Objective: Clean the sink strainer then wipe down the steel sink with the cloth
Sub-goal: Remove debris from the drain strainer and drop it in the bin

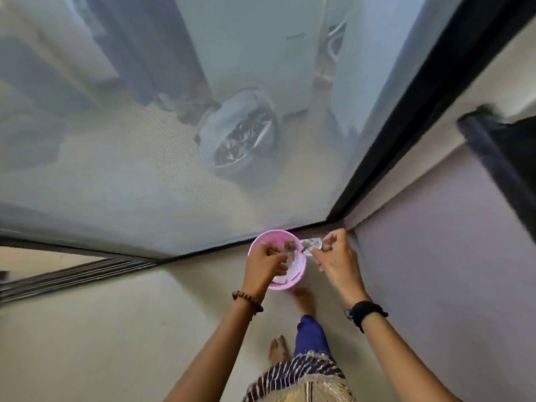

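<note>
I stand by a big mesh screen door (174, 126), and through it I see, all blurry, a bin (243, 134) with a bag in it and dark scraps inside. A black door frame (406, 117) runs up on the right, next to a pale purple wall (449, 242). The floor (116, 329) under me is light and plain, and my bare feet show near the bottom. I see no words or labels that I can read anywhere. In front of me, low by the door's edge, is a round pink bowl (300, 274) with something white in it. My left hand (268, 262) is over the bowl with its fingers curled, pinching a small brown lump, and I cannot tell what the lump is. That wrist has a brown bead bracelet (248, 300). My right hand (333, 256) is just beside the bowl's right rim and pinches the shiny steel strainer (311, 245) by its right end. The strainer lies sideways, its long way going left to right, with its left end at the bowl's rim. It is too small and blurry to see its holes. My right wrist has a black band (367, 311).
</note>
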